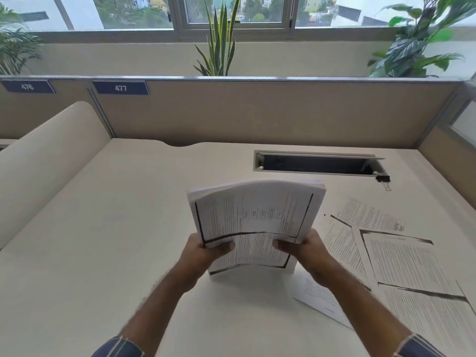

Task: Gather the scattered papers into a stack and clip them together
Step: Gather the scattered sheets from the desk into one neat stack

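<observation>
A thick stack of printed papers stands upright on its lower edge on the cream desk, bowed slightly. My left hand grips its left side, thumb across the front page. My right hand grips the right side the same way. Several loose printed sheets lie spread flat on the desk to the right of my right hand, one sheet partly under my right forearm. A black binder clip lies at the far right, beside the cable slot's corner.
An open cable slot is cut into the desk behind the stack. A tan partition wall closes the back and right. A rounded cream divider rises on the left. Plants stand behind the partition.
</observation>
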Tool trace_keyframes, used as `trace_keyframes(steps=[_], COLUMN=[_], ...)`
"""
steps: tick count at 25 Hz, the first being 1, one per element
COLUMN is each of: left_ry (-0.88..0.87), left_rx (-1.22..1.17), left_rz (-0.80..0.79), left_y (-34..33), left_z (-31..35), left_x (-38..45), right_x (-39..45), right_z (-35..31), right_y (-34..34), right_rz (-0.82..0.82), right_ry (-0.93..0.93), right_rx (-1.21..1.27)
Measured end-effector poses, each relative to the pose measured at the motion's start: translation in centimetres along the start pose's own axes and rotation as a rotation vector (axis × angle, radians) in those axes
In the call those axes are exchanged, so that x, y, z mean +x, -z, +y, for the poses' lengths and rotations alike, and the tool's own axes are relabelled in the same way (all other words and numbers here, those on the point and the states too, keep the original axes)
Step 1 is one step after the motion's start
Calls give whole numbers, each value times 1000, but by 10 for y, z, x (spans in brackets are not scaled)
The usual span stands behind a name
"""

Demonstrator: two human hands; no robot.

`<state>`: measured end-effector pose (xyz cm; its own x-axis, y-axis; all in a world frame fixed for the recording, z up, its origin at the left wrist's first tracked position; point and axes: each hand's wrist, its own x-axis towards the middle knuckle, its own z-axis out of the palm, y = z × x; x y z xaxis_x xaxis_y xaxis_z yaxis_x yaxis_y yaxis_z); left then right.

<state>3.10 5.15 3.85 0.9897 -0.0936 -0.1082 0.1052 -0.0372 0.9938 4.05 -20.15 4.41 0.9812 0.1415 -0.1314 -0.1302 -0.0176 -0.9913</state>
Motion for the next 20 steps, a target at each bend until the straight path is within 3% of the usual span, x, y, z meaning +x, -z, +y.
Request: trace_keyframes(steps=[4,13,15,17,20], left_ry=[-19,14,51,88,144], left_rx=[68,110,60,29,-12], left_rz=[89,179,241,282,293], left_y=[-5,-8,-9,-9,-8], left_z=[-8,-8,-12,-19,-26], left_x=[-4,2,3,5,5], right_x=[-5,-16,-13,-11,-20], right_z=[11,20,30,47,65], right_y=[-6,14,36,65,99], right_rz=[68,35,247,515,696], right_ry=[23,-15,-43,-162,-558], right_rx=[37,-58,-275,-654,-990])
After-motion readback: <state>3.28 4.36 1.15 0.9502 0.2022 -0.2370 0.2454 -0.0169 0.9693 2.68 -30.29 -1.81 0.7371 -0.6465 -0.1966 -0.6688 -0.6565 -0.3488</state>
